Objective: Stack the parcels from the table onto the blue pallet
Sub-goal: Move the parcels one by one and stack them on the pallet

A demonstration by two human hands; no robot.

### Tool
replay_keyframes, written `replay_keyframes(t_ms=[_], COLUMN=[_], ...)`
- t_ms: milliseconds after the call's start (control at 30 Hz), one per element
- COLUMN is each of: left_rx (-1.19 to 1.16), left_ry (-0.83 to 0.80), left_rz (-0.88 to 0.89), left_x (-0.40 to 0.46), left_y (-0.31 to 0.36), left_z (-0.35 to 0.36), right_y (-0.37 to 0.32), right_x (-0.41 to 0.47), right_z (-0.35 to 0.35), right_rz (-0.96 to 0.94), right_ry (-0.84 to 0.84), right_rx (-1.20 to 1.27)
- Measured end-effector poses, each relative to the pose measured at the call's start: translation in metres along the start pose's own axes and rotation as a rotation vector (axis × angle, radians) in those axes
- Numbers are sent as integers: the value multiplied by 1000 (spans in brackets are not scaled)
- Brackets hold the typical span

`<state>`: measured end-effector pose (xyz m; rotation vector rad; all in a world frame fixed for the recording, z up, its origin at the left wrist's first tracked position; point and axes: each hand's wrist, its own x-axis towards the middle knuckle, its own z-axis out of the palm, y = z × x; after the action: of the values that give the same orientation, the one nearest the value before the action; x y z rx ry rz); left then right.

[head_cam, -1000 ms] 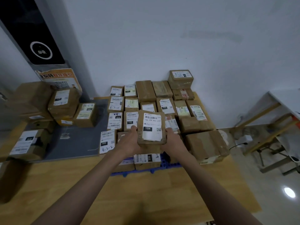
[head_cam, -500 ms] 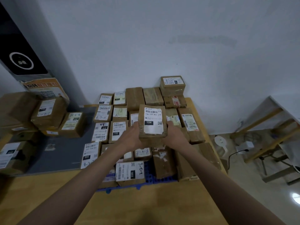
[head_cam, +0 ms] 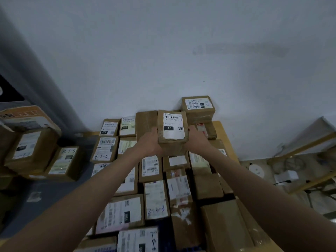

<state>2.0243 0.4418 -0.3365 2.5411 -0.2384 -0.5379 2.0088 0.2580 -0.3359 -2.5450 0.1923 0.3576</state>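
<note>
Nearest, labelled parcels [head_cam: 156,199] lie packed in rows, a strip of the blue pallet [head_cam: 164,233] showing between them. Above their far rows, the left grip [head_cam: 148,142] and right grip [head_cam: 197,140] clasp a brown parcel [head_cam: 172,131] between them, near the white wall [head_cam: 181,51].

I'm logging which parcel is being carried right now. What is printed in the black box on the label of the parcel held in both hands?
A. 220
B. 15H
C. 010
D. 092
B: the held parcel, gripped by the left hand and the right hand, shows white "15H" in the black box on its label.
</note>
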Motion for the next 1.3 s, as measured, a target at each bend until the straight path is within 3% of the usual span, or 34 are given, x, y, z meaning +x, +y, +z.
replay_keyframes(t_ms=[400,733,1033,1300], left_rx=[-66,-136,107,325], left_ry=[55,4,-75,-125], left_rz=[50,41,-64,-29], left_x=[116,131,89,8], left_y=[-4,-15,-11,-3], left_z=[0,3,-28,-55], right_y=[8,13,-6,-44], right_x=[123,133,80,-4], right_z=[9,25,-10,-45], right_rz=[66,90,34,-45], right_ry=[94,171,32,-174], right_rx=[67,82,-125,-333])
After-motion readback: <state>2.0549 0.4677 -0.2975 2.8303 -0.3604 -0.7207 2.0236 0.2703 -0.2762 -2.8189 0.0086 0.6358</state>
